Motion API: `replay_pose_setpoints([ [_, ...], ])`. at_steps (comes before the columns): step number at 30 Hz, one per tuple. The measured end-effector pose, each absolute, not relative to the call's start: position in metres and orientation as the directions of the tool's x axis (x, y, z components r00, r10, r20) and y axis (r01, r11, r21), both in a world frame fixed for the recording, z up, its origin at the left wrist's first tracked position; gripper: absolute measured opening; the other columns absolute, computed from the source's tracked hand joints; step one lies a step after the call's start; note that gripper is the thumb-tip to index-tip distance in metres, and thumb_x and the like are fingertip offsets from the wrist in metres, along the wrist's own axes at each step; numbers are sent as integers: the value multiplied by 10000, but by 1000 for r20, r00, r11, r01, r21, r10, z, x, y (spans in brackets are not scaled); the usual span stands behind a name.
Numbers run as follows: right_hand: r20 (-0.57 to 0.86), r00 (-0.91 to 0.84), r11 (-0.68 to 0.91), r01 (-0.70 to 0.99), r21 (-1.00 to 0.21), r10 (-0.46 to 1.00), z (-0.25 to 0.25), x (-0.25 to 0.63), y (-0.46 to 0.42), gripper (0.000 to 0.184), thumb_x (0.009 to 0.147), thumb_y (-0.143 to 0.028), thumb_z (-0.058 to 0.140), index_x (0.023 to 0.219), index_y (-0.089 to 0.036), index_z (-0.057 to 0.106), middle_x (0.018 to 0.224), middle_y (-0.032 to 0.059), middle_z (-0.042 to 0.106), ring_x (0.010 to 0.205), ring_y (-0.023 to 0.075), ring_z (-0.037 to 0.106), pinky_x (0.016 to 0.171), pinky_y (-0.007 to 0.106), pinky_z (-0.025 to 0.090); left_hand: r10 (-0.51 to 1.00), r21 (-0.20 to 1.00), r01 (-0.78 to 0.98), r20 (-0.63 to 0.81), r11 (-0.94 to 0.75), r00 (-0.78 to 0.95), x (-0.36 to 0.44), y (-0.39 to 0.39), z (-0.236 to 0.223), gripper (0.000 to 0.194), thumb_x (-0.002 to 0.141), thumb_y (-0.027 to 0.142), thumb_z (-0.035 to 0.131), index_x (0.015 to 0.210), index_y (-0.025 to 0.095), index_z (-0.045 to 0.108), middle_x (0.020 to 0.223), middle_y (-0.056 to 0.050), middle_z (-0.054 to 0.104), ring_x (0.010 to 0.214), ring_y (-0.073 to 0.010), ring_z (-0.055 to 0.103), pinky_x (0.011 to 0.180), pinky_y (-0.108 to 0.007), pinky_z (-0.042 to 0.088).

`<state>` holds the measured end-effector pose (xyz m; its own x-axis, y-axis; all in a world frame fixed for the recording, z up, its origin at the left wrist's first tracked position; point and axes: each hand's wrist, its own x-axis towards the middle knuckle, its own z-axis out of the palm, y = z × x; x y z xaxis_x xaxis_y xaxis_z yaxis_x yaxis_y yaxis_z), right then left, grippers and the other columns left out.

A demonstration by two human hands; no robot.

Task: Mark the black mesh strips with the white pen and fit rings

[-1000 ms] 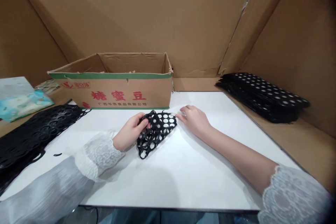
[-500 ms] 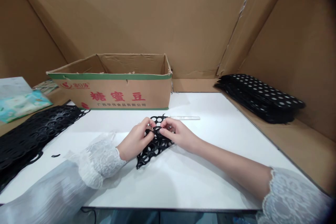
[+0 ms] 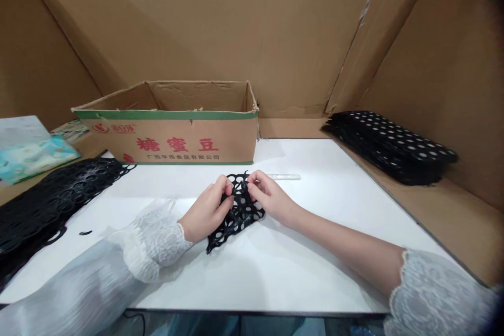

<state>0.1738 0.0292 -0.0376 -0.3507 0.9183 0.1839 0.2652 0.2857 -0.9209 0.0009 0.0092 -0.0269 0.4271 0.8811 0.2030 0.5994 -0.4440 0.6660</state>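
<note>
A black sheet with rows of round holes (image 3: 241,210) lies folded over itself on the white table (image 3: 275,268), between my two hands. My left hand (image 3: 210,207) pinches its left side, thumb and fingers closed. At the upper right edge, the fingers of my right hand (image 3: 270,195) are closed on the same sheet. Just behind my right hand lies a thin, clear, flat strip (image 3: 287,177), partly hidden by the fingers. What exactly sits between the fingertips is too small to make out.
An open cardboard box (image 3: 173,139) stands at the back left. Black perforated sheets (image 3: 47,202) are piled at the left; another stack (image 3: 394,144) lies at the right. A tissue pack (image 3: 37,152) is far left, and a small black scrap (image 3: 85,232) lies nearby.
My right hand let go of the clear strip, leaving it on the table, and moved left onto the black sheet. Since half a second ago, the two hands have parted slightly.
</note>
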Motion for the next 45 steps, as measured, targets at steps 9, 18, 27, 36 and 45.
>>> replay_pose_setpoints([
  [9, 414, -247, 468, 229, -854, 876, -5, 180, 43, 70, 832, -253, 392, 798, -195, 374, 693, -23, 486, 642, 102, 495, 645, 257, 391, 892, 817, 418, 236, -397, 385, 1, 6, -26, 123, 843, 208, 341, 754, 220, 258, 642, 60, 401, 559, -97, 423, 562, -225, 349],
  [18, 762, -126, 670, 580, -464, 636, 85, 173, 129, 34, 832, -181, 422, 838, -191, 454, 709, 1, 567, 656, 123, 542, 661, 274, 418, 913, 888, 289, 266, -357, 310, -2, 9, -33, 283, 870, 251, 346, 1142, 219, 278, 712, 25, 491, 719, -126, 485, 701, -258, 372],
  [27, 697, -257, 509, 842, -180, 670, 84, 151, 148, 325, 858, -122, 320, 1040, -120, 588, 967, 114, 650, 891, 229, 585, 813, 370, 398, 963, 950, 155, 266, -271, 48, -16, 26, -29, 305, 830, 365, 436, 1067, 181, 491, 999, -33, 553, 916, -172, 493, 803, -261, 366],
  [36, 735, -506, 772, 635, -37, 451, 41, 149, 76, 294, 895, -279, 311, 868, -136, 567, 821, 84, 605, 780, 173, 530, 738, 296, 405, 970, 962, 130, 243, -241, -1, -16, 34, -36, 230, 825, 374, 436, 902, 175, 520, 746, 9, 521, 737, -143, 475, 679, -234, 375],
  [45, 509, -614, 788, 558, -260, 603, -21, 150, 48, 347, 864, -410, 372, 1016, -137, 525, 881, 85, 575, 815, 174, 540, 722, 288, 439, 969, 993, -51, 117, -109, 219, -10, 22, -35, 262, 806, 403, 480, 932, 174, 500, 707, 16, 504, 586, -102, 464, 538, -212, 397],
])
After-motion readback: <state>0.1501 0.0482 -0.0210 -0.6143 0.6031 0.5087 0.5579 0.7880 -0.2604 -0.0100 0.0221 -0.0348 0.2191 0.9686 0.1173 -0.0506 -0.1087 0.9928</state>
